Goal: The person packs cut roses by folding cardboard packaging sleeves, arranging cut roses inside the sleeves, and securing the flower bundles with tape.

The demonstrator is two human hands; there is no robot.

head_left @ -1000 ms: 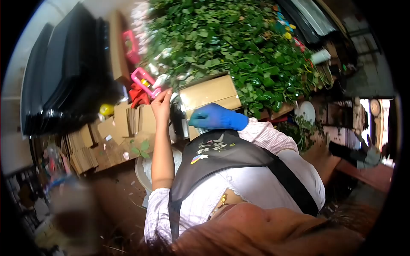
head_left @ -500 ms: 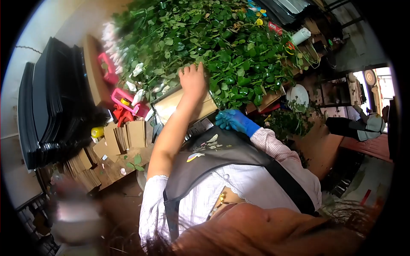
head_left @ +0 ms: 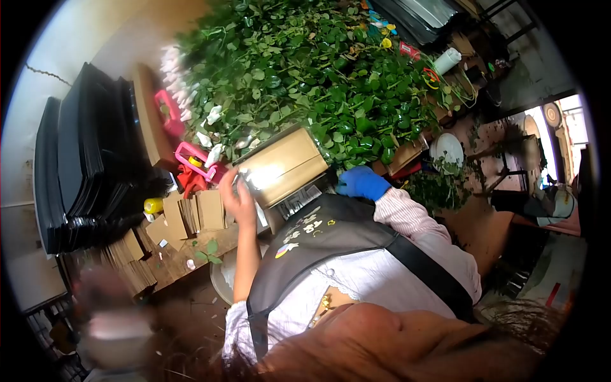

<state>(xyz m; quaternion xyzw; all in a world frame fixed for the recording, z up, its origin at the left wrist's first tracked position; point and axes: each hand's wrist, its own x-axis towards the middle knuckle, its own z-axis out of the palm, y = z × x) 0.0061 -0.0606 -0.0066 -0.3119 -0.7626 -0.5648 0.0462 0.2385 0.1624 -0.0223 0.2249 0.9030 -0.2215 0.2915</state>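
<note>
My bare left hand (head_left: 238, 198) is at the left end of a tan cardboard-lined tray (head_left: 289, 165), its fingers raised and apart beside the near corner. Bright glare covers that end of the lining. Past the tray's right end, my right hand (head_left: 363, 183) wears a blue glove with a greener fingertip area. Its fingers are bent together, and what they hold, if anything, is hidden. Beyond the tray lies a large heap of green leafy stems (head_left: 305, 76). A pink frame (head_left: 191, 156) and red scissors-like handles (head_left: 191, 180) lie left of the tray.
Black sheets (head_left: 95, 153) stand stacked at the left. Cardboard pieces (head_left: 210, 210) and a yellow roll (head_left: 153, 205) lie on the near left table. A white round object (head_left: 447, 153) is right of the leaves. Another person (head_left: 550, 204) is at far right; a blurred shape is lower left.
My left hand has reached across to the leaves, then drawn back to the tray's left end. My right hand has shifted right from the tray's near edge to its right end.
</note>
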